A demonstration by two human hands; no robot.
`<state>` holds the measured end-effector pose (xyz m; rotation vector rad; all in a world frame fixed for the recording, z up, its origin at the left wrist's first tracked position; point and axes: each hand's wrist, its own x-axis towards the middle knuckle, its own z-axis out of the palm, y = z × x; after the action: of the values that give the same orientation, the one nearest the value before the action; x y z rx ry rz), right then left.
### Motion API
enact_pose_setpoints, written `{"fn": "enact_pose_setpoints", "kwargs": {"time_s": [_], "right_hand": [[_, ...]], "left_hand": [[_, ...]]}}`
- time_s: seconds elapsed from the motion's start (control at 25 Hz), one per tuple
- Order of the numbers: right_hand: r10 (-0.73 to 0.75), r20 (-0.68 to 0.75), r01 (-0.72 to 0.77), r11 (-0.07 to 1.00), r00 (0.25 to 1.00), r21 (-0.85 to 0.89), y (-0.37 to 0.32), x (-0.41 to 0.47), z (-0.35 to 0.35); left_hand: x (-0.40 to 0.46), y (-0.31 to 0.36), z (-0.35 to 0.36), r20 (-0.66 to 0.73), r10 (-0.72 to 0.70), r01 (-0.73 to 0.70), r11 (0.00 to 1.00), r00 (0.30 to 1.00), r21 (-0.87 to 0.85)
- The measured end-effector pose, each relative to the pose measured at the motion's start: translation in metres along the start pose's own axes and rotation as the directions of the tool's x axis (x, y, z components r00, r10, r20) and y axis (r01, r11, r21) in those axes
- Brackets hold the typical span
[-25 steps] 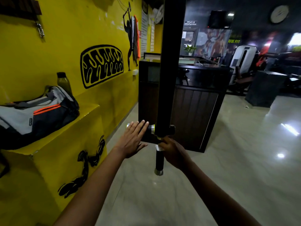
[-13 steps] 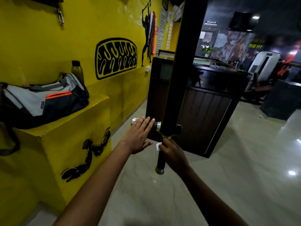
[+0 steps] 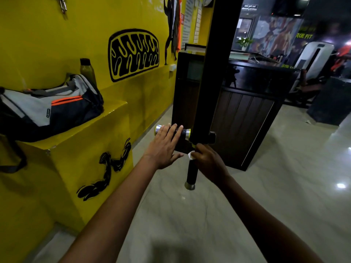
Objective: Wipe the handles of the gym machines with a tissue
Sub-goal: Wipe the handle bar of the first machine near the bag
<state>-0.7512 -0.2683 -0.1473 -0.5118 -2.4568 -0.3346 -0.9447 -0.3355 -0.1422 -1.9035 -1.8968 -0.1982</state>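
At the centre of the frame, a person's left hand (image 3: 164, 147) lay flat with straight fingers on the horizontal handle (image 3: 182, 132) of a black gym machine post (image 3: 212, 73). The right hand (image 3: 208, 161) gripped the vertical handle (image 3: 191, 174) just below the post, a white tissue (image 3: 191, 155) pinched against it. A gym bag (image 3: 51, 109) and bottle (image 3: 87, 72) rested on the yellow ledge (image 3: 114, 111) at left.

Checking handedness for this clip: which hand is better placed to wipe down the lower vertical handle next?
Right. The right hand already grips the vertical handle with the tissue; the left hand lies flat on the horizontal handle, tissue-free.
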Motion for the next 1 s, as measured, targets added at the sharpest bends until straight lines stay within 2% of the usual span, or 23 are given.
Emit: {"fn": "enact_pose_setpoints", "kwargs": {"time_s": [0.08,0.2,0.4,0.6,0.76,0.8,0.84,1.0], "right_hand": [[0.036,0.043,-0.037,0.999,0.998,0.025,-0.007,-0.001,0.006],[-0.016,0.146,0.008,0.998,0.989,0.059,-0.012,-0.024,0.015],[0.066,0.066,-0.073,0.992,0.996,0.103,-0.006,-0.017,0.006],[0.014,0.189,-0.033,0.995,0.982,0.098,-0.013,-0.037,0.020],[0.123,0.132,-0.140,0.982,0.984,0.126,-0.013,-0.026,0.013],[0.105,0.141,-0.121,0.986,0.984,0.110,-0.018,-0.025,0.014],[0.078,0.175,-0.095,0.992,0.981,0.089,-0.022,-0.029,0.020],[0.114,0.393,-0.155,0.985,0.913,0.076,-0.010,-0.043,0.027]], "left_hand": [[-0.002,0.000,-0.001,-0.009,-0.002,0.002,1.000,1.000,0.000],[-0.002,0.001,0.000,-0.023,0.006,-0.006,1.000,1.000,0.004],[-0.001,0.004,0.005,-0.055,-0.011,0.011,1.000,0.998,0.001],[-0.003,0.003,0.009,-0.090,0.002,-0.003,1.000,0.996,-0.011],[-0.004,0.004,0.010,-0.088,-0.014,0.012,1.000,0.996,-0.020],[-0.004,0.003,0.010,-0.086,-0.015,0.014,1.000,0.996,-0.023],[-0.005,0.003,0.010,-0.084,-0.013,0.011,1.000,0.996,-0.026],[-0.004,0.004,0.008,-0.072,-0.003,0.001,1.000,0.997,-0.015]]}}
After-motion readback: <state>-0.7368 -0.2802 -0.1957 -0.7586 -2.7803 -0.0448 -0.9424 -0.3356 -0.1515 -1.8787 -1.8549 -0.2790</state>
